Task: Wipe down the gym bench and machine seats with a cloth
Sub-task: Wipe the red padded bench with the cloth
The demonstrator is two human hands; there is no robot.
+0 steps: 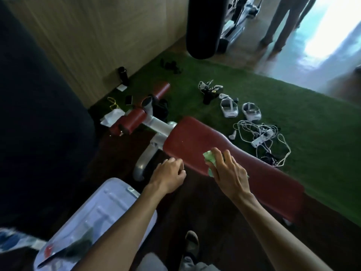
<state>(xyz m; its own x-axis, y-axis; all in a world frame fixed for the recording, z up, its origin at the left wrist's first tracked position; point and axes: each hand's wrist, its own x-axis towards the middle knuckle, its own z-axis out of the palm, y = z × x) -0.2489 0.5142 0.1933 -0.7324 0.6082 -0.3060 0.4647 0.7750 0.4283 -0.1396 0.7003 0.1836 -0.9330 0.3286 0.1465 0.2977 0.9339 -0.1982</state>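
A long red padded gym bench [195, 137] runs from the middle of the view toward the lower right. My right hand [230, 173] presses a crumpled light green cloth [210, 158] onto the pad near its near edge, fingers curled over the cloth. My left hand [169, 176] hovers at the bench's left edge with its fingers loosely curled, holding nothing. Beyond the pad, red foam rollers [130, 121] sit on the bench's silver frame [156, 124].
A pale lidded plastic box [101, 208] stands at my lower left. White headsets [229, 108] and a tangle of cables with a power strip [261, 137] lie on the green turf right of the bench. A black punching bag [205, 26] hangs behind. A person's legs [281, 22] stand at the upper right.
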